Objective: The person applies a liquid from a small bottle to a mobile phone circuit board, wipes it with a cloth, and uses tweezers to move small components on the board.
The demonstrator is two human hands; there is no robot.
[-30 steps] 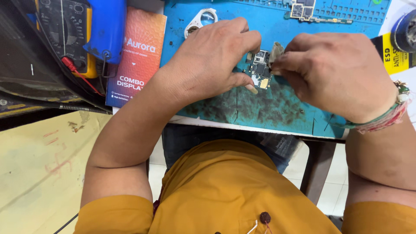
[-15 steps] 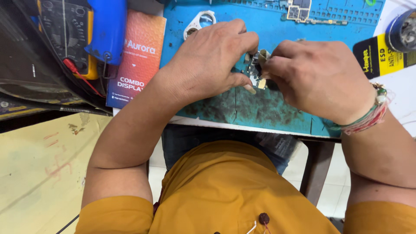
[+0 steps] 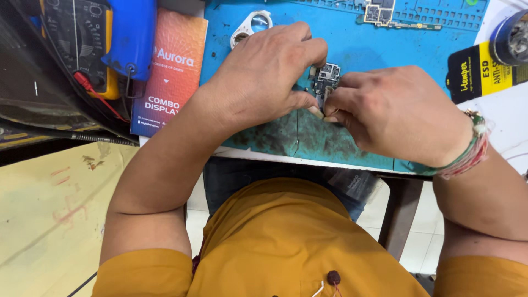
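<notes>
A small dark circuit board (image 3: 328,77) sits between both hands over a stained blue work mat (image 3: 352,44). My left hand (image 3: 269,74) pinches the board's left edge with thumb and forefinger. My right hand (image 3: 399,113) closes its fingertips on the board's lower right side; whether it also holds a small tool is hidden by the fingers. A coloured thread band circles my right wrist (image 3: 467,154).
A long green circuit board (image 3: 385,14) lies at the mat's far edge, a white ring-shaped part (image 3: 250,27) at its far left. An orange-red box (image 3: 168,71), a blue tool (image 3: 132,36) and a multimeter (image 3: 74,38) lie left. A black-yellow pack (image 3: 476,69) lies right.
My right hand has moved left and down, closing onto the small board beside my left fingers. The left hand has stayed nearly still.
</notes>
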